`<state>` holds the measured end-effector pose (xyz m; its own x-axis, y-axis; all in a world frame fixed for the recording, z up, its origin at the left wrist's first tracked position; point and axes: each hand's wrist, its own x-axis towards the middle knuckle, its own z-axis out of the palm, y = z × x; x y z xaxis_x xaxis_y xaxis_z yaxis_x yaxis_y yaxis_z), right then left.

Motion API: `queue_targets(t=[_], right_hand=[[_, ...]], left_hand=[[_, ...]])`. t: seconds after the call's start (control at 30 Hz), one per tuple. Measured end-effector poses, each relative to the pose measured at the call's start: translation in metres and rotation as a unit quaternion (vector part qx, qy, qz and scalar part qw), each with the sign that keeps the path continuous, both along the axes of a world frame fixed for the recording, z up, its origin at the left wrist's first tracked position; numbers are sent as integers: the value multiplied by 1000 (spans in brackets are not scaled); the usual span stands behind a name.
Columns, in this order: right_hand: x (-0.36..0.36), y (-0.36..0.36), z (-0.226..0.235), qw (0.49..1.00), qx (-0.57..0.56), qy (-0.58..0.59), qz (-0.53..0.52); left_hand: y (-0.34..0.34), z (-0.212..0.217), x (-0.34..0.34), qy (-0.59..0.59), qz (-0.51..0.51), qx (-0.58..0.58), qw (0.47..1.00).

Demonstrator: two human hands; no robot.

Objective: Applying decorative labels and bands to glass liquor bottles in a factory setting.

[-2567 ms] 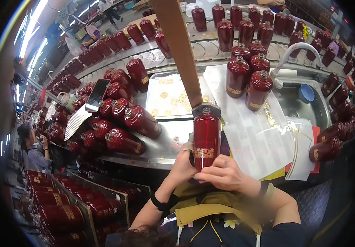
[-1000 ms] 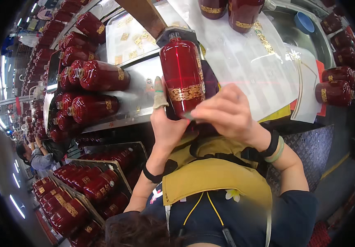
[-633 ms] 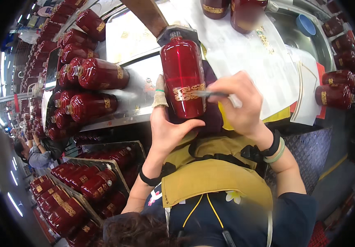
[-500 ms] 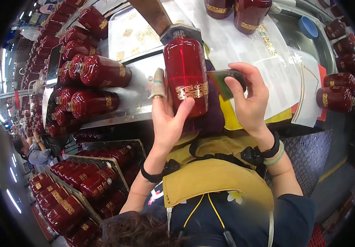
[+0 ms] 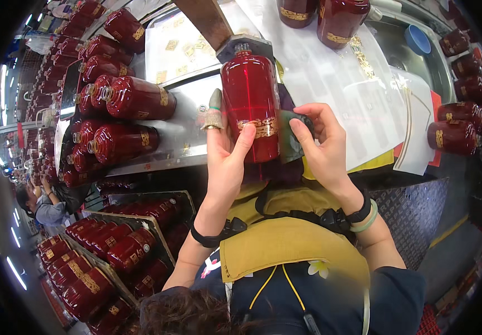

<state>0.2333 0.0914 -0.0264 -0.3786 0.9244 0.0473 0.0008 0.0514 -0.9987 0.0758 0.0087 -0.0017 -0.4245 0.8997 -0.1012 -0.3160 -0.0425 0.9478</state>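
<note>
The left hand (image 5: 227,162) supports a red glass bottle (image 5: 250,103) upright over the near edge of the steel counter (image 5: 188,137), its fingers (image 5: 242,146) closed around the lower body beside the gold label band, with a knitted guard on one raised fingertip. The right hand (image 5: 322,146) is at the bottle's right side, its fingers (image 5: 302,137) pinching a small dark object (image 5: 289,142) against the glass; what that object is cannot be told. More red bottles lie stacked on their sides (image 5: 120,100) to the left on the counter, and filled crates (image 5: 112,251) stand below it.
</note>
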Motion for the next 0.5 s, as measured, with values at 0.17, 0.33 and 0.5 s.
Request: queue_targets(t=[0.17,0.33,0.5], right_hand=[[-1,-2,2,1000,-1,10,1],[-2,-1,3,1000,-11,17,4],[-2,-1,4,1000,-13,17,4]], left_hand=[[-1,-4,-4,-40,18,-14,999],[-2,-5,-6,-28,10,-9,1000],[-2,-3,-10,-46,0,-12,999]])
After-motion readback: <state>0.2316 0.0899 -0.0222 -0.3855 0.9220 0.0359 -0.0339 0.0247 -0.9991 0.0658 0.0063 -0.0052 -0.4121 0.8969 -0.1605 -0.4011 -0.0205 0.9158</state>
